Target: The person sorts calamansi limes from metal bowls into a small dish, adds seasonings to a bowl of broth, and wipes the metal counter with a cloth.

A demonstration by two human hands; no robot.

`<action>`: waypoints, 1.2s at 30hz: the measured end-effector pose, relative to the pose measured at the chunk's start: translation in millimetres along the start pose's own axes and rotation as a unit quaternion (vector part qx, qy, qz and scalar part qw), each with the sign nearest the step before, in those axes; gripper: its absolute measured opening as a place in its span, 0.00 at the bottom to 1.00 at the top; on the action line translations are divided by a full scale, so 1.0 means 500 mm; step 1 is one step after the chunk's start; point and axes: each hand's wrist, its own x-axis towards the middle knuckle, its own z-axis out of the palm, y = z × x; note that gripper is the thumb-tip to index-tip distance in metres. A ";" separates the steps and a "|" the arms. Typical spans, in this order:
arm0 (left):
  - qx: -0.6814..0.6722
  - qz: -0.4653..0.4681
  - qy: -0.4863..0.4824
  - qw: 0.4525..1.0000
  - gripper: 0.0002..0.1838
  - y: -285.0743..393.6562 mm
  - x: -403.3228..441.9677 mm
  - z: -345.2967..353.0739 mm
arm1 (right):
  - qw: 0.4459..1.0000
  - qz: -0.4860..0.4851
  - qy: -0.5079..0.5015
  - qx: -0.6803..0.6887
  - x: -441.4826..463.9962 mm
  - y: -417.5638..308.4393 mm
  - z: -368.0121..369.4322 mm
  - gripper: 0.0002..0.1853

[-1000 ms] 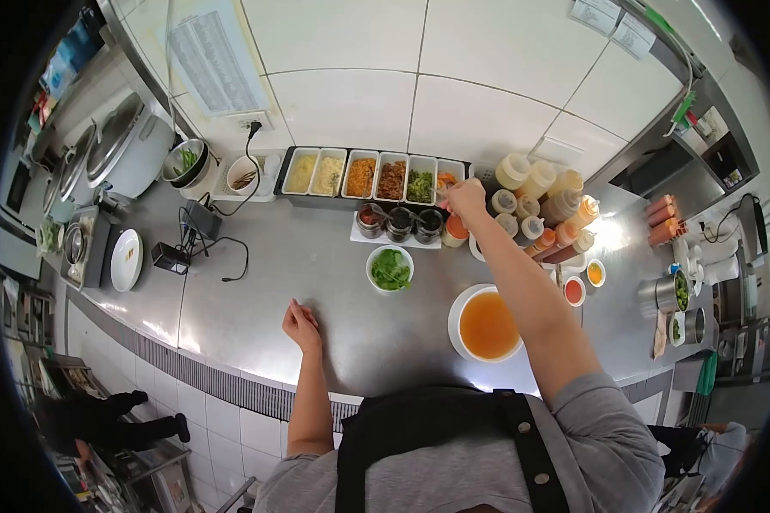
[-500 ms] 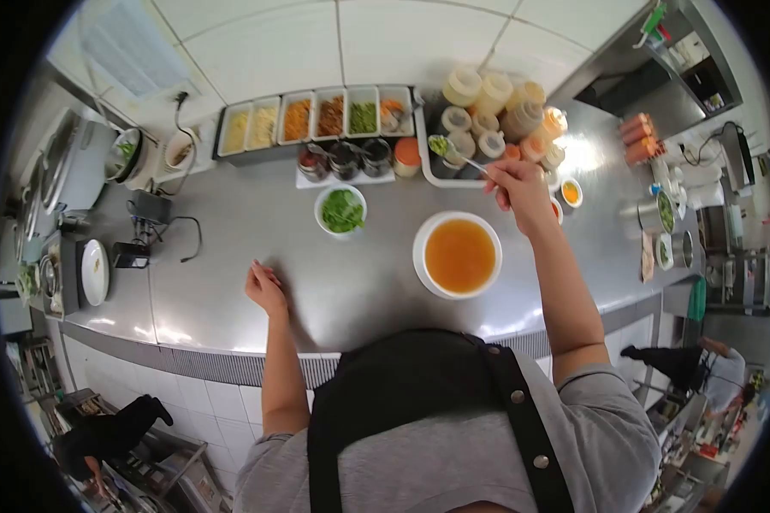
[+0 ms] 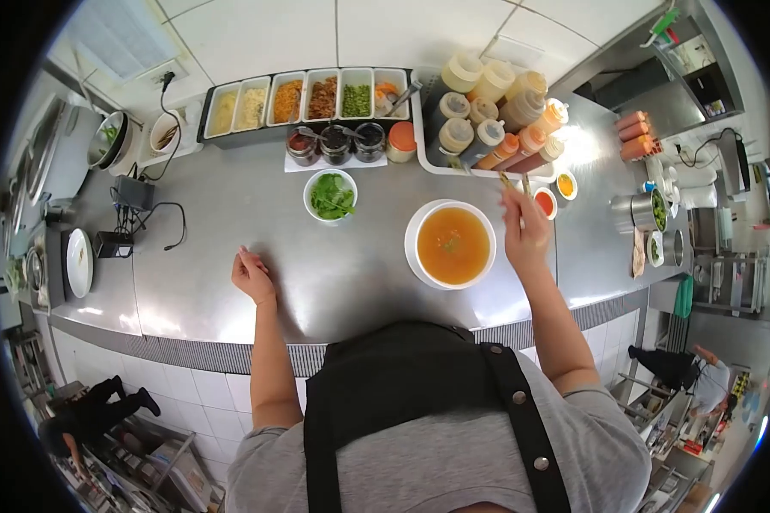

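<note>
My right hand (image 3: 526,227) is closed beside the soup bowl, its fingers pinched around a spoon that is mostly hidden and blurred. The white bowl (image 3: 411,248) stands on a plate and holds orange-brown broth (image 3: 455,248) with small green and pale bits floating at its middle. Over the steel counter at left hovers my left hand (image 3: 252,275), fingers loosely curled with nothing visible in them. A small white bowl of green leaves (image 3: 331,197) sits between the two hands, farther back.
Topping containers (image 3: 313,101) line the wall, with dark jars (image 3: 335,147) in front. Squeeze bottles (image 3: 496,111) crowd a white tray at back right. Sauce cups (image 3: 546,203) stand beyond my right hand. Cables (image 3: 180,224) lie at left. Other people (image 3: 94,419) are at both lower sides.
My right hand has moved down and back from the bottles to beside the soup. The green bits seen on the spoon before are out of sight there; bits now float in the broth.
</note>
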 end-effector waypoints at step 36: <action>0.019 0.016 0.013 1.000 0.22 -0.050 0.001 -0.001 | 0.935 -0.083 -0.303 -0.164 0.469 0.005 0.630 0.07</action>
